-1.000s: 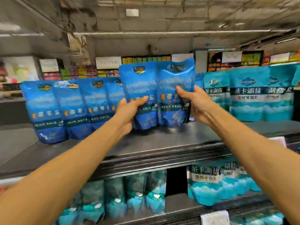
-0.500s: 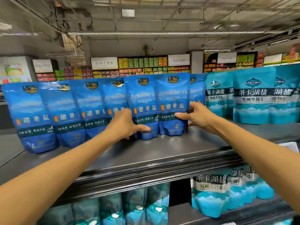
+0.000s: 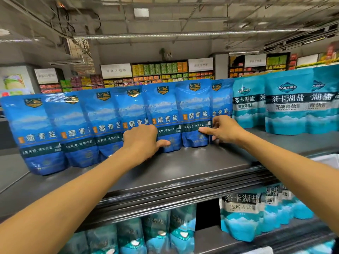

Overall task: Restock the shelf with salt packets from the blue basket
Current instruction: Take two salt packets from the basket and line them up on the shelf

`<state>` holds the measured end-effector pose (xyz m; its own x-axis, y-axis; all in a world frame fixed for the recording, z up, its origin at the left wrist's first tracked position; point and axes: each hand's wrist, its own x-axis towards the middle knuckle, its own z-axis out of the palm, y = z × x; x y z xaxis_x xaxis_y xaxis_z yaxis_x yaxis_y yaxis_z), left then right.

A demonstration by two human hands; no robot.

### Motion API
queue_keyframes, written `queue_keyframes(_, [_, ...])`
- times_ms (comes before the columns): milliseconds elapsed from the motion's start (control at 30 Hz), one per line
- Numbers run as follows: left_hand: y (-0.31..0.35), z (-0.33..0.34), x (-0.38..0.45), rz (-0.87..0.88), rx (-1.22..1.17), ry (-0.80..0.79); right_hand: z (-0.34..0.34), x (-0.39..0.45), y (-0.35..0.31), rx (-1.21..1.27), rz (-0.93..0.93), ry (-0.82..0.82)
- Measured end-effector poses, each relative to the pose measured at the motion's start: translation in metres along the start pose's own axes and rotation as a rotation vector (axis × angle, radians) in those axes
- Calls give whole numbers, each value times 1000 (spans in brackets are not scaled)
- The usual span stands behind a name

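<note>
Both hands work at the top shelf (image 3: 183,173). Our left hand (image 3: 142,142) presses one dark-blue salt packet (image 3: 163,114), fingers curled over its left edge, thumb across its base. Our right hand (image 3: 222,130) pinches the neighbouring packet (image 3: 195,110) at its 3 o'clock edge. Teal packets (image 3: 291,105) stand at 3 o'clock.

- Salt packets (image 3: 195,114) at 12 o'clock: deep blue, white mountain print, gold crest, dark green band.
- Teal packets (image 3: 286,101) at 2 o'clock: turquoise, black band with white characters.
- Shelf (image 3: 183,167): dark grey metal.
- Lower packets (image 3: 240,215) at 5 o'clock: turquoise and white.
</note>
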<state>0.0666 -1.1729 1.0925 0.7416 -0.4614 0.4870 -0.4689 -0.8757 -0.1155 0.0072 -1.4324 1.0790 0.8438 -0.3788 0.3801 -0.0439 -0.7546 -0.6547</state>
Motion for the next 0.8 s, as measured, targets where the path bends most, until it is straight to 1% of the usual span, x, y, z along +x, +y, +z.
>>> queue_keyframes(133, [3, 2, -4, -22, 36, 30, -2, -9, -3, -37, 6, -35])
queue_keyframes(300, [0, -1, -13, -69, -78, 48, -3, -17, -3, 131, 126, 65])
queue_keyframes(467, [-8, -9, -32, -123, -378, 74, -7, -38, -7, 210, 133, 137])
queue_keyframes(533, [-11, -13, -40, -124, -490, 100, -7, -51, -15, 302, 102, 134])
queue_keyframes(700, [-12, -32, -67, -76, -883, 182, -9, -95, -46, 580, -4, 93])
queue_keyframes(800, [-14, -38, -98, -87, -1091, 305, -5, -130, -62, 715, -126, -20])
